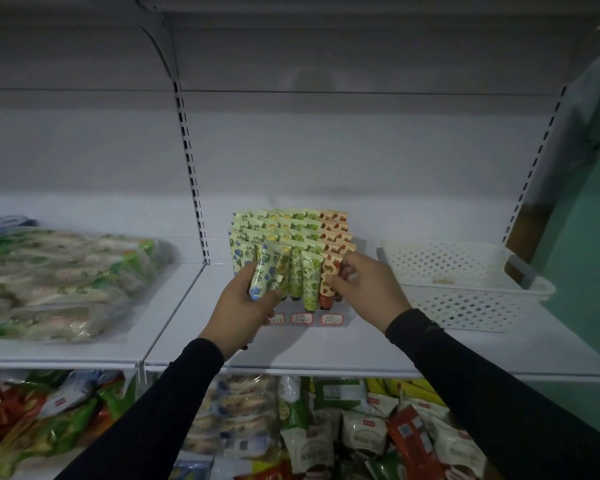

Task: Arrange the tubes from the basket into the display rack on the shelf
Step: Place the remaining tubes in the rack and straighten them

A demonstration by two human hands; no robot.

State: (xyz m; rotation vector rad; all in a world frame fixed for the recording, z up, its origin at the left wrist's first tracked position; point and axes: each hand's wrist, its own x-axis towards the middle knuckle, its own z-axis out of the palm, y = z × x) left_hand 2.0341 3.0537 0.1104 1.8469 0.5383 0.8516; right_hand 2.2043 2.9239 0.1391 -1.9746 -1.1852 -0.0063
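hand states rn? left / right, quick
Left hand: closed around a blue-flowered cream tube, held in front of the rack.
Right hand: fingers pinch the red strawberry-print tube in the clear tiered display rack.

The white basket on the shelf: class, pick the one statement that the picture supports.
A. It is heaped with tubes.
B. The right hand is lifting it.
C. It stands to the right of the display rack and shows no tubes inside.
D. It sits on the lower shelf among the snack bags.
C. The white basket stands on the shelf right of the display rack, no tubes visible inside; the right hand is at the rack.
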